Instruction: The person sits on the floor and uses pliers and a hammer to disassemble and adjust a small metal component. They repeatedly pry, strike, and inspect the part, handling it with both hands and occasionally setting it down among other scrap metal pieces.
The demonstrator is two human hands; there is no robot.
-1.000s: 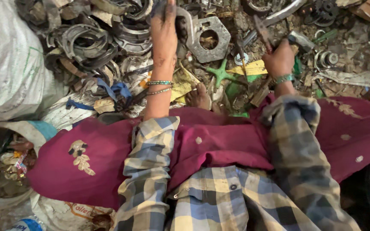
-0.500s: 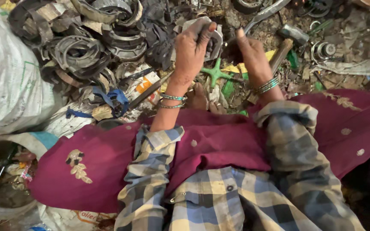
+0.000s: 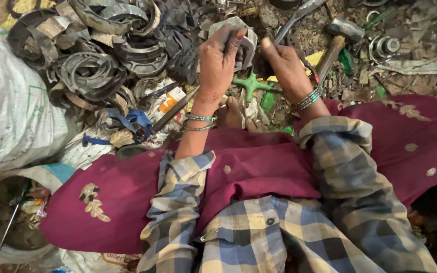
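Note:
I sit on the ground with a maroon cloth across my lap. My left hand [image 3: 217, 63] grips a flat grey metal plate [image 3: 244, 35] with a round hole, held up over the scrap heap. My right hand [image 3: 285, 68] is right beside it, fingers closed around a thin dark tool pressed against the plate's right edge. Both wrists carry green and silver bangles. A green star-shaped plastic piece [image 3: 251, 85] lies on the ground just under the hands, next to my bare toes [image 3: 231, 112].
A heap of grey metal rings and brackets [image 3: 92, 65] fills the upper left. A hammer [image 3: 337, 40] lies at upper right amid small scrap. A white sack [image 3: 11, 111] bulges at left, and an open sack of bits [image 3: 11, 215] sits at lower left.
My left hand has pulled the metal plate from the heap back toward me. My right hand has let go of the hammer, which now lies on the ground, and moved left to the plate.

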